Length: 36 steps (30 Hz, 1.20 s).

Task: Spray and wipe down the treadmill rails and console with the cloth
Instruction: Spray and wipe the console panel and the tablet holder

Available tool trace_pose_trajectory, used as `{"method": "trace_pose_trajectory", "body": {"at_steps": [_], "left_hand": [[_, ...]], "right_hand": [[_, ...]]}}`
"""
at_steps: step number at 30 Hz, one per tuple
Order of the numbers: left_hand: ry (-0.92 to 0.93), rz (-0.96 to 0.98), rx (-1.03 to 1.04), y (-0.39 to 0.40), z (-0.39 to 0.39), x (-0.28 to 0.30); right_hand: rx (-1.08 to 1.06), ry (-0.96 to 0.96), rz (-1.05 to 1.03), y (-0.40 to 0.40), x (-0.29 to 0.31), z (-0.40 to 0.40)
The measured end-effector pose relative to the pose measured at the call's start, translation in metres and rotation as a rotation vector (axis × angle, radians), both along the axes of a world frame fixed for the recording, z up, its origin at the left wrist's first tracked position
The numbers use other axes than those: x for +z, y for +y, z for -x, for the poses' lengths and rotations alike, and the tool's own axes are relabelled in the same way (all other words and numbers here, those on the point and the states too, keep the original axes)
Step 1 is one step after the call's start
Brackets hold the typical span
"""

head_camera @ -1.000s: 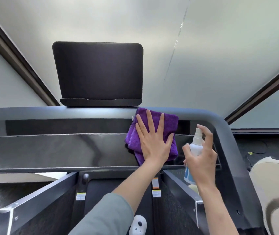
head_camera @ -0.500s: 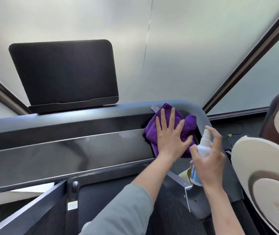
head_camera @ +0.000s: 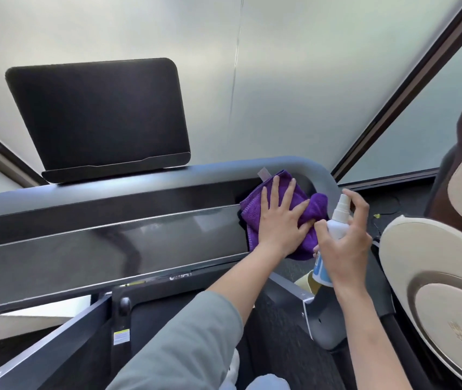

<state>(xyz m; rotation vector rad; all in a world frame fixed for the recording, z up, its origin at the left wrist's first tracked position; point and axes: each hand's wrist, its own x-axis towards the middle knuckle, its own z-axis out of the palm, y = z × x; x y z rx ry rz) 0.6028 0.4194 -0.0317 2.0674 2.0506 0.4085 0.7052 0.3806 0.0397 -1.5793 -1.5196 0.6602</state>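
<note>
A purple cloth (head_camera: 288, 218) is pressed flat-fingered by the left hand (head_camera: 280, 220) against the treadmill console (head_camera: 111, 249), at three o'clock; a spray bottle (head_camera: 333, 235) is gripped in the right hand (head_camera: 345, 249), forefinger on nozzle

Bright, diffuse daylight through the frosted window (head_camera: 294, 80) above the console (head_camera: 111, 249), whose glossy black panel carries soft pale glare and dim reflections; shadows faint, wide-angle bending of straight edges toward frame corners, slight overall softness.
</note>
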Motion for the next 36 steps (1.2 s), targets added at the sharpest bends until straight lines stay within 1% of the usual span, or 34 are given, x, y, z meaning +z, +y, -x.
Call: {"method": "trace_pose_trajectory", "body": {"at_steps": [5, 10, 16, 19, 22, 25, 32, 36], "left_hand": [[0.011, -0.045, -0.044, -0.005, 0.008, -0.005], [0.085, -0.03, -0.014, 0.008, -0.003, -0.003], [-0.036, -0.065, -0.057, -0.012, 0.005, -0.004], [-0.024, -0.074, -0.037, -0.019, 0.003, -0.007], [0.002, -0.049, 0.024, -0.005, -0.006, -0.004], [0.038, -0.033, 0.036, 0.005, -0.012, -0.004], [-0.064, -0.072, 0.025, -0.015, -0.001, -0.002], [-0.065, -0.134, 0.078, -0.03, 0.007, -0.01]], "right_hand": [[-0.043, -0.013, 0.036, -0.003, -0.005, -0.023], [-0.039, -0.067, 0.072, -0.004, -0.006, -0.042], [-0.019, -0.049, 0.059, -0.005, -0.005, -0.036], [-0.004, -0.05, 0.044, -0.003, -0.006, -0.032], [0.001, -0.055, 0.041, 0.002, -0.009, -0.031], [-0.021, -0.047, 0.039, 0.003, -0.009, -0.033], [-0.011, -0.044, 0.035, -0.005, -0.008, -0.033], [0.006, -0.039, 0.038, -0.006, -0.011, -0.029]]}}
